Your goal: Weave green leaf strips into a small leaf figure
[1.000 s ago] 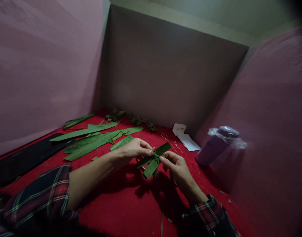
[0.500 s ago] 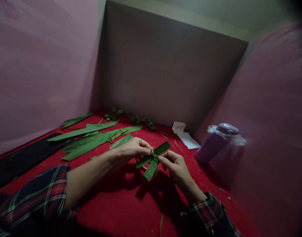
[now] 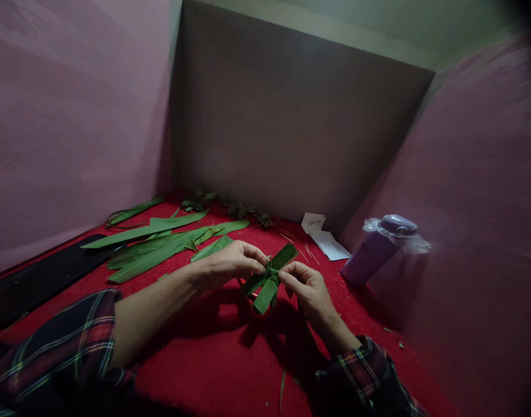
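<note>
Between my two hands is a folded green leaf piece (image 3: pixel 266 295), with flat strips sticking out from a knotted centre. My left hand (image 3: pixel 238 259) pinches its upper left side with thumb and forefinger. From the right, my right hand (image 3: pixel 306 285) pinches it close to the knot. The piece is held above the red cloth (image 3: pixel 204 370) and casts a shadow there. A curved, shiny rim shows partly beneath it; what it belongs to is hidden.
Long green leaves (image 3: pixel 161 252) lie at the left, beside a black flat object (image 3: pixel 43 281). Leafy sprigs (image 3: pixel 237 209) are at the back. Thin sticks (image 3: pixel 309 253) lie near white cards (image 3: pixel 330 245). A purple tumbler (image 3: pixel 372 258) with clear plastic around its top stands right.
The leaf piece has turned slightly in my fingers, and its left strip is now partly behind the front one. Both hands stay pinched on it.
</note>
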The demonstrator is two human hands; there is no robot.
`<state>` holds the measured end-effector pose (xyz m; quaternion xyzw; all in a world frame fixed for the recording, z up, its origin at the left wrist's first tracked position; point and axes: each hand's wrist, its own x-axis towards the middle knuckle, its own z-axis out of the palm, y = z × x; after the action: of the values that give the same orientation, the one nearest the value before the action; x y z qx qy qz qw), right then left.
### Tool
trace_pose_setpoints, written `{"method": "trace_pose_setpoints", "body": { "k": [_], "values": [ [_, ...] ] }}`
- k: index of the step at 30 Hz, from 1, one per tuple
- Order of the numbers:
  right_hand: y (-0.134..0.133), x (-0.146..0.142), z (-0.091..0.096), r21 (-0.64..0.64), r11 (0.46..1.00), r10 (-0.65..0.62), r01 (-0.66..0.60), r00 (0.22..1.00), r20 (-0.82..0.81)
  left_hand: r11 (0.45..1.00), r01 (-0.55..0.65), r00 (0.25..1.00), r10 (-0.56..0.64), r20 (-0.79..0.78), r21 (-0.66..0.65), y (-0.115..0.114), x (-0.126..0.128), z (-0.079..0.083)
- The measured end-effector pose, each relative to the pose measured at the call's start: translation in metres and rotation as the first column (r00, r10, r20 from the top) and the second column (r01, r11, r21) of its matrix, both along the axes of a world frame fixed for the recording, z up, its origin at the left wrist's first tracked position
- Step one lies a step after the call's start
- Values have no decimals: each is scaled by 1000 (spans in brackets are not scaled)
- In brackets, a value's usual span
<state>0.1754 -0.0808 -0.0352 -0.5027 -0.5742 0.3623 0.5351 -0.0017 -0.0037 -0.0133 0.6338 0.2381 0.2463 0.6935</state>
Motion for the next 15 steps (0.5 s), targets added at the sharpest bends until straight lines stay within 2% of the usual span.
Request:
{"method": "trace_pose_setpoints", "body": {
  "k": [15],
  "values": [
    [-2, -2, 2, 4, 1000, -26, 25, 999, 40, 998, -56, 998, 56, -10, 13, 3, 1, -3]
  ]
}}
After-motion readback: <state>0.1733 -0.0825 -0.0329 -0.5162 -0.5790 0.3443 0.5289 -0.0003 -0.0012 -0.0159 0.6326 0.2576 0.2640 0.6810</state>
